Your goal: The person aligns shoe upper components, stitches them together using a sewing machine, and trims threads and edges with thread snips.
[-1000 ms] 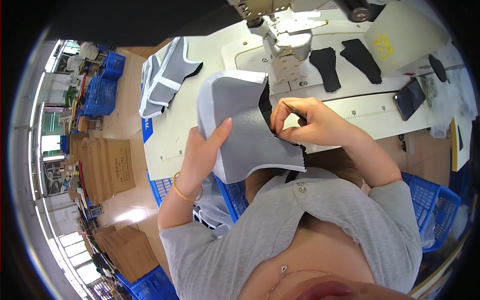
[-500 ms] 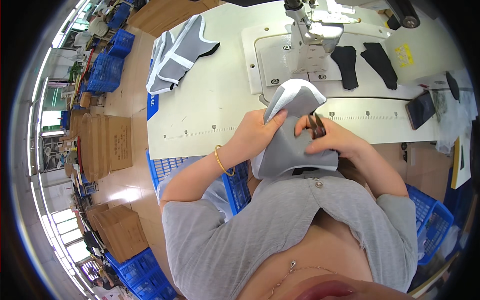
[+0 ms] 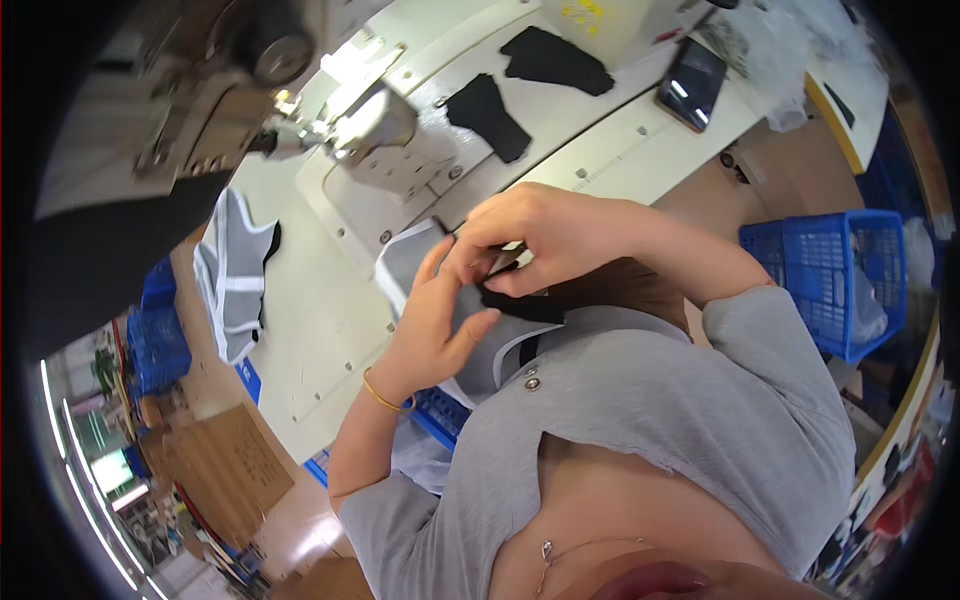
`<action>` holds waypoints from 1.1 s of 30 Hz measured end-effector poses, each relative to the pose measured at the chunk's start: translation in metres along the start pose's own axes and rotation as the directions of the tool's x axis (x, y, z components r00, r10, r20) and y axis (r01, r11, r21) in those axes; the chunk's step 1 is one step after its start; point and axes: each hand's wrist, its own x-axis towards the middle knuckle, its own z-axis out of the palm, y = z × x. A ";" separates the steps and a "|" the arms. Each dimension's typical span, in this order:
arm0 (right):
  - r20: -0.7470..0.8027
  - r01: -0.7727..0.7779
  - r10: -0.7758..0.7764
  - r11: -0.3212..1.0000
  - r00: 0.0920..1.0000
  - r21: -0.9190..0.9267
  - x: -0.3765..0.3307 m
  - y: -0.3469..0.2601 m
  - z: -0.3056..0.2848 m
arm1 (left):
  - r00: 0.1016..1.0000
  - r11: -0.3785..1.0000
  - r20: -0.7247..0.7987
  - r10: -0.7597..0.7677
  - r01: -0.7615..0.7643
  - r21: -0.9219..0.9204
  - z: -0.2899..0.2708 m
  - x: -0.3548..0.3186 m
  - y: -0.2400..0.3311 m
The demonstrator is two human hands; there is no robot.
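Observation:
A grey fabric piece point(image 3: 498, 333) with white edging and a black underside lies bunched in front of my chest. My left hand point(image 3: 425, 322) is on it, thumb lying across the grey side and fingertips reaching up to the other hand; their exact grip is partly hidden. Closed round small dark thread snips point(image 3: 507, 258), my right hand point(image 3: 550, 235) bends over the fabric's upper part, its fingers meeting those of the left. What the blades touch cannot be made out.
The sewing machine point(image 3: 375, 125) stands beyond my hands. Two black fabric pieces point(image 3: 488, 118) and a phone point(image 3: 692, 85) rest to its right. Another grey-and-white piece point(image 3: 238, 280) lies at the table's left. A blue crate point(image 3: 825, 285) stands on the right, cardboard point(image 3: 228, 470) at lower left.
The view has swung round, tilting the table and machine. My hands have come together over the fabric, the snips now at the left fingertips. The left thumb has shifted down the piece.

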 end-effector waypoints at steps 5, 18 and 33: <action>-0.141 0.006 0.042 0.946 0.989 0.323 -0.006 0.010 0.006 | 0.974 0.994 0.206 -0.098 0.107 -0.036 -0.014 0.008 -0.021; -0.252 -0.428 0.519 0.838 0.817 0.338 -0.007 0.007 0.025 | 0.916 0.981 -0.387 -0.102 0.158 0.115 -0.007 0.009 -0.001; -0.172 -0.051 0.049 0.999 0.984 -0.004 -0.008 0.009 0.017 | 0.944 0.929 0.134 -0.300 0.322 -0.184 -0.049 0.019 0.007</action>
